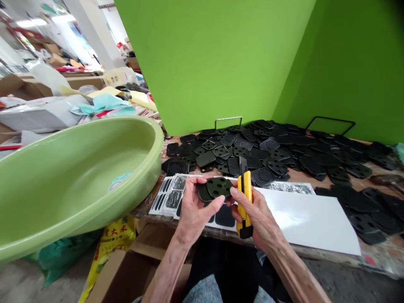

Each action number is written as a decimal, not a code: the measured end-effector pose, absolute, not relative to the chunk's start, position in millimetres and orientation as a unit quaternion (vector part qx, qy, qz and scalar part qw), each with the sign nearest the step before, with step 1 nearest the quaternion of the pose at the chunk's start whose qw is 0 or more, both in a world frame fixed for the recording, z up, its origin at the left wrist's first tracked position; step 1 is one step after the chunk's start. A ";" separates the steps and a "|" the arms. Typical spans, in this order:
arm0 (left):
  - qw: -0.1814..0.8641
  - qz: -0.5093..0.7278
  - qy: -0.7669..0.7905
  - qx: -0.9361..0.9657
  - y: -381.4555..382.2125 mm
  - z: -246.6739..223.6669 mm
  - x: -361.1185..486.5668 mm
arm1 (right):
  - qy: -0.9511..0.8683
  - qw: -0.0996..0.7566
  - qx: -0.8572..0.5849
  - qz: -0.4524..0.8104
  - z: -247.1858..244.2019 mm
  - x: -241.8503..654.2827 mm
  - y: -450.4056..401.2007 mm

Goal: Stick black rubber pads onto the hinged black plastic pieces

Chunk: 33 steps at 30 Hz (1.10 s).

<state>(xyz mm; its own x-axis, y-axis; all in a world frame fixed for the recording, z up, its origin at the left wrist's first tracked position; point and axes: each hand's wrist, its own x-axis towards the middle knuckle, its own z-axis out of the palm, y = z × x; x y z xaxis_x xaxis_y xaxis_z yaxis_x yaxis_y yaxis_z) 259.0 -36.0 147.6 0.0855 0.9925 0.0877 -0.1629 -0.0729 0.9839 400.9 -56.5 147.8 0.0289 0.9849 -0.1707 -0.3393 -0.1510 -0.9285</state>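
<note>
My left hand is closed around two black rubber pads, one overlapping the other; the front one has several round holes or dimples. My right hand grips a yellow utility knife, its dark tip pointing up and away from me. The right fingertips also touch the edge of the pads. Below the hands lies a white sheet with black rounded stickers. To the right of it is a blank white sheet. A wide pile of similar black pads covers the table behind.
A large green plastic basin stands at the left, with a small pale-blue item inside. Green panels rise behind the table. An open cardboard box and a yellow sack sit below. More black pads lie at the right.
</note>
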 end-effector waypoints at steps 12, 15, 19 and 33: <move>0.790 0.442 0.337 0.258 -85.4 136.8 250.4 | -0.705 0.441 -0.489 0.262 129.0 397.3 -122.8; 0.809 0.442 0.327 0.207 -95.4 129.1 255.7 | -0.767 0.399 -0.473 0.168 112.4 394.8 -134.0; 0.822 0.432 0.337 0.154 -103.2 118.5 249.4 | -0.756 0.433 -0.457 0.179 118.5 402.1 -138.3; 0.699 0.390 0.463 0.381 -118.7 119.1 238.0 | -0.477 0.463 -0.649 0.370 129.2 419.0 -154.0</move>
<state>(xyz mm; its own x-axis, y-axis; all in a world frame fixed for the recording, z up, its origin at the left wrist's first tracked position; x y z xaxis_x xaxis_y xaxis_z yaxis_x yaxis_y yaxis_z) 238.0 -118.7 119.1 0.2674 0.8976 -0.3504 -0.1923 0.4061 0.8934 419.0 -154.0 129.2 0.2709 0.9619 -0.0377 0.2767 -0.1154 -0.9540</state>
